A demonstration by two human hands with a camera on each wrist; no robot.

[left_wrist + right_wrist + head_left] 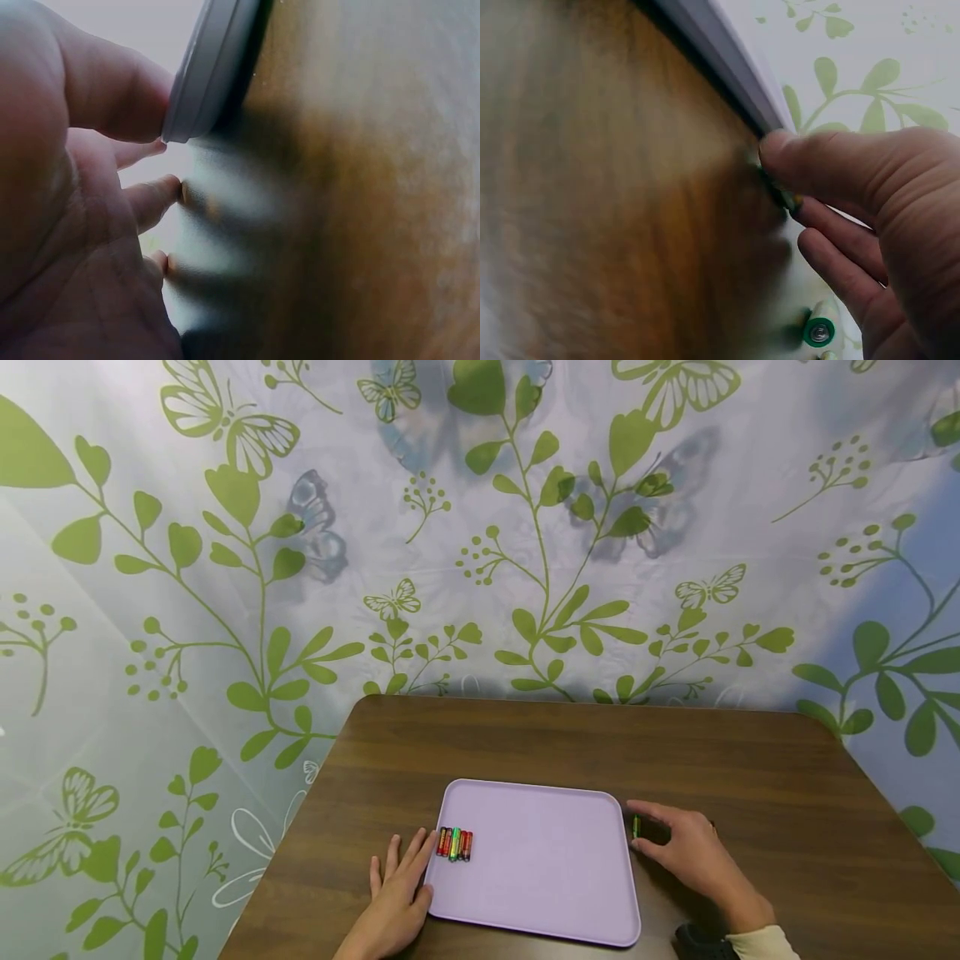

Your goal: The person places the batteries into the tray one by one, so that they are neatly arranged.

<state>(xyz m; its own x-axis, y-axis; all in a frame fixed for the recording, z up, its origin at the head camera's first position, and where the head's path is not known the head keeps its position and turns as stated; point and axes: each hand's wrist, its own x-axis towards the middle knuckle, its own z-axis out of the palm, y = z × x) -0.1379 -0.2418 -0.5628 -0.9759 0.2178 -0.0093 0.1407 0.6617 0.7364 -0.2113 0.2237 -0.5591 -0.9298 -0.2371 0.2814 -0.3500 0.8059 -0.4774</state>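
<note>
A lilac tray (543,860) lies on the table, with a row of red and green batteries (454,844) side by side near its left edge. Beside that edge my left hand (397,893) rests on the table with fingers spread, its thumb (120,90) touching the tray's rim. At the right rim, my right hand (693,852) pinches a green battery (636,826) between thumb and index finger. The right wrist view shows this battery (778,189) partly hidden by the thumb. Another green-ended battery (820,330) lies on the table below the right hand's fingers.
The brown wooden table (600,743) extends around the tray on every side. Behind it hangs a cloth (420,552) printed with green leaves and butterflies. Part of something pale (829,355) shows at the bottom of the right wrist view, mostly cut off.
</note>
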